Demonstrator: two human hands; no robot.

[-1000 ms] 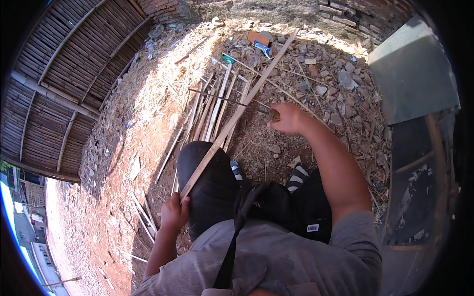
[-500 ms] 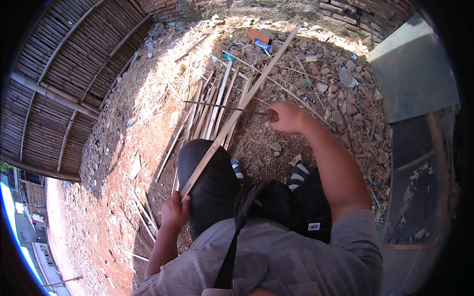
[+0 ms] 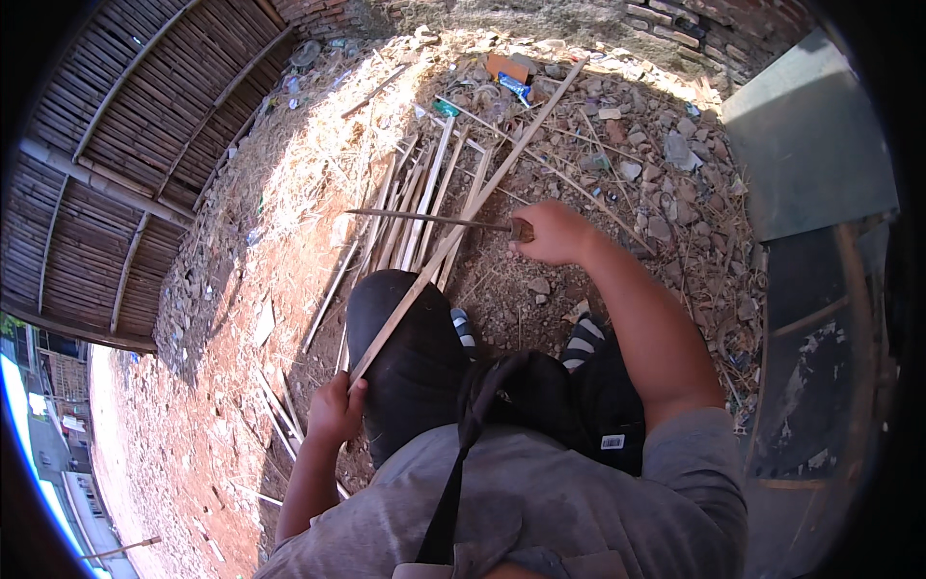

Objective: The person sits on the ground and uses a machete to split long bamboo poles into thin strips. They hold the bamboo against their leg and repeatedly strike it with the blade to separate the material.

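Observation:
A long pale wooden strip (image 3: 511, 162) slants from beside my left knee out to the rubble at the far end. Its near end is in the grip of my left hand (image 3: 336, 409), and its lower part rests against my dark-trousered left leg. My right hand (image 3: 550, 234) is closed round the short handle of a machete (image 3: 424, 218). The thin dark blade points left and crosses the strip at about its middle; whether it touches the wood I cannot tell. Beyond my left knee lies a loose pile of similar strips (image 3: 417, 207).
Rubble and stones (image 3: 666, 207) cover the ground ahead and to the right. A bamboo-slat panel (image 3: 106, 164) stands on the left, a grey sheet (image 3: 810, 145) on the right, a brick wall (image 3: 666, 39) at the back. More thin strips (image 3: 280, 410) lie near my left arm.
My right hand and the machete have shifted slightly left, and the blade has turned to show more of its flat. The left hand and strip have moved only a little.

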